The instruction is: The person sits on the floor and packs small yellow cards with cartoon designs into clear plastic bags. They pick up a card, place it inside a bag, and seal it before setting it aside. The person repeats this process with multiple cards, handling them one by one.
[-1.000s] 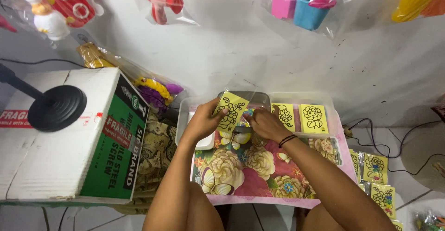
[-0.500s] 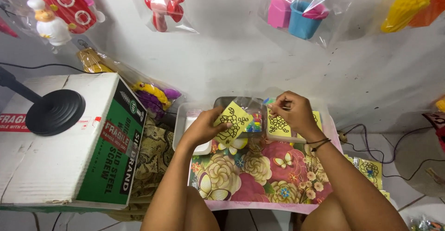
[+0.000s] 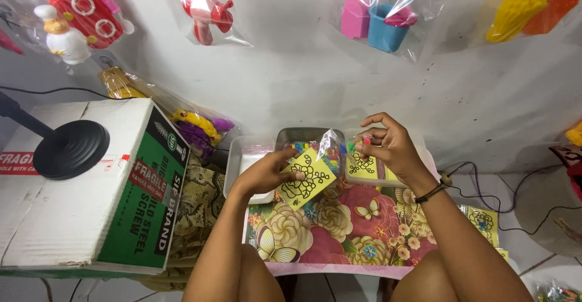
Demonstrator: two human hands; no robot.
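Note:
My left hand (image 3: pixel 262 172) holds a yellow card with a black flower outline (image 3: pixel 306 179) and a clear plastic bag (image 3: pixel 329 145) above a small table with a floral cover (image 3: pixel 339 235). My right hand (image 3: pixel 385 145) is raised over a tray of more yellow cards (image 3: pixel 362 168), its fingertips pinching a tiny red and green piece (image 3: pixel 364 141). Behind the held card stands a grey tray of small coloured packets (image 3: pixel 303 139).
A white and green cardboard box (image 3: pixel 91 187) bearing a black round stand base (image 3: pixel 71 149) fills the left. A clear empty tray (image 3: pixel 242 162) lies beside it. Bagged toys hang on the wall (image 3: pixel 376 17). More yellow cards (image 3: pixel 482 222) and cables lie at right.
My right hand lifted from the card tray toward the right and now pinches a small piece. My left hand kept the card and bag, shifting slightly lower.

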